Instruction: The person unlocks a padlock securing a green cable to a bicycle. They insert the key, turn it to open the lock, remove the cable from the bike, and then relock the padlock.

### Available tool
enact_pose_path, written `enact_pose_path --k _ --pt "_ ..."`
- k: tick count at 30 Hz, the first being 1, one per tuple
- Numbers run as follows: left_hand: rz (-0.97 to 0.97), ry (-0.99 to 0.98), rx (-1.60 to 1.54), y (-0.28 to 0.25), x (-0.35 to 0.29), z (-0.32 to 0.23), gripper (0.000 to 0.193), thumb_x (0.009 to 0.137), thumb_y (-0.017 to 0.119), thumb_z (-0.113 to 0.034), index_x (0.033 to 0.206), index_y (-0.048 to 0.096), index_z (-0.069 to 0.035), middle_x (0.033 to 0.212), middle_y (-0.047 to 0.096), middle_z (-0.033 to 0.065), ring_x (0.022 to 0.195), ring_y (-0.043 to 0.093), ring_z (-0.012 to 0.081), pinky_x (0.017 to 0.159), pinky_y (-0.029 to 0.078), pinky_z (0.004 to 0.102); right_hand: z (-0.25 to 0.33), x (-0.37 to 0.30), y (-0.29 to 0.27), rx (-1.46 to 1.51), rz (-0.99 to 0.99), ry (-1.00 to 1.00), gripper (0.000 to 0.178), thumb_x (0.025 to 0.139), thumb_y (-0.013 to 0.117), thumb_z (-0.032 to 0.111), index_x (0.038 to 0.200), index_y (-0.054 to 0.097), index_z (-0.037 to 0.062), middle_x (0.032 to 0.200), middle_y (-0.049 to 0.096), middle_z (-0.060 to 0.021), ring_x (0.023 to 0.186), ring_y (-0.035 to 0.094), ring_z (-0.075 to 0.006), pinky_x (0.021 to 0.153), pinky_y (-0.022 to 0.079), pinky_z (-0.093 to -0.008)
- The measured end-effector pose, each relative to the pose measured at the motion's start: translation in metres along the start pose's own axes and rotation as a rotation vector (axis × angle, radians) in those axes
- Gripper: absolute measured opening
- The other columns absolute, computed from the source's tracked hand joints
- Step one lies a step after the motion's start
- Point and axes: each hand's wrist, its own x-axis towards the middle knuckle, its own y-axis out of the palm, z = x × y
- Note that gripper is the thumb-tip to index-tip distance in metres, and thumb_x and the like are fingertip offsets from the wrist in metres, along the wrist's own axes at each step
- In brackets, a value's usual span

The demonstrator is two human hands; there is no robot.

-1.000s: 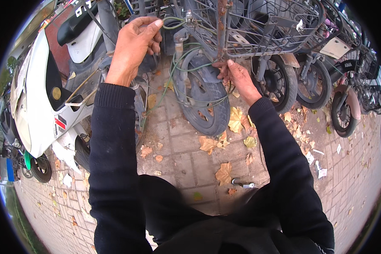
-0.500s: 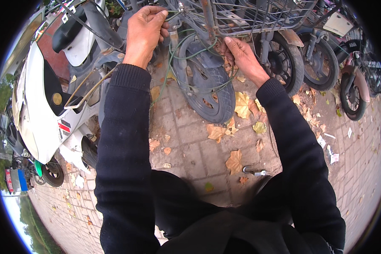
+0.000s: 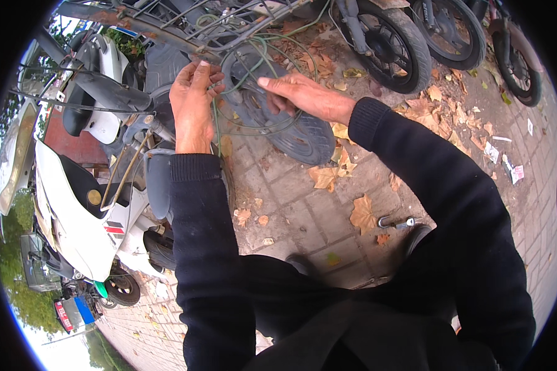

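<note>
A thin green wire [image 3: 261, 57] lies in loose loops about the front wheel [image 3: 309, 141] of a parked bike, beneath its metal basket. My left hand [image 3: 194, 105] is raised beside the wheel, fingers curled, with a strand of the wire running at its fingertips. Over the tyre, my right hand [image 3: 306, 96] points leftward; its thumb presses toward bent fingers where another loop passes. The fingers partly cover the wire at both grips. On the paving near my foot lies a metal U-shaped padlock [image 3: 397, 222].
A rusty wire basket [image 3: 229, 28] hangs just above my hands. A white scooter [image 3: 74, 216] stands close on the left. More bike wheels [image 3: 390, 49] line the right. Dry leaves [image 3: 364, 213] and paper scraps are strewn over the brick paving [image 3: 297, 222].
The view has swung, and the basket now sits farther left. Both hands have come closer together, the right one moving left across the wheel and turning flatter.
</note>
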Motion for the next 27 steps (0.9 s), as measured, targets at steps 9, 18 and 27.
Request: enact_pose_path --k 9,18,27 --pt "0.276 0.065 0.176 0.048 -0.027 0.015 0.044 0.106 0.053 -0.035 0.123 0.062 0.005 0.097 0.071 0.0117 0.088 0.065 0.0167 0.066 0.052 0.0255 -0.006 0.003 0.045 0.118 0.061 -0.007 0.068 0.103 0.035 0.061 0.095 0.064 -0.0001 0.095 0.064 -0.0098 0.080 0.061 -0.0204 0.071 0.049 -0.0360" --pt "0.158 0.121 0.356 0.053 -0.015 0.010 0.033 0.107 0.051 -0.025 0.107 0.068 0.004 0.061 0.048 -0.0018 0.050 0.042 0.0047 0.046 0.033 0.0232 -0.003 0.016 0.067 0.287 0.056 -0.038 0.052 0.104 0.035 0.044 0.116 0.061 0.0003 0.114 0.066 -0.0130 0.081 0.065 -0.0214 0.069 0.051 -0.0364" --pt "0.046 0.137 0.436 0.053 -0.012 0.021 0.036 0.103 0.054 -0.026 0.105 0.069 0.007 0.068 0.068 0.0089 0.061 0.066 0.0168 0.058 0.049 0.0325 -0.004 0.013 0.063 0.322 -0.078 -0.031 0.051 0.104 0.043 0.047 0.129 0.055 0.0041 0.098 0.064 -0.0069 0.081 0.061 -0.0151 0.069 0.047 -0.0306"
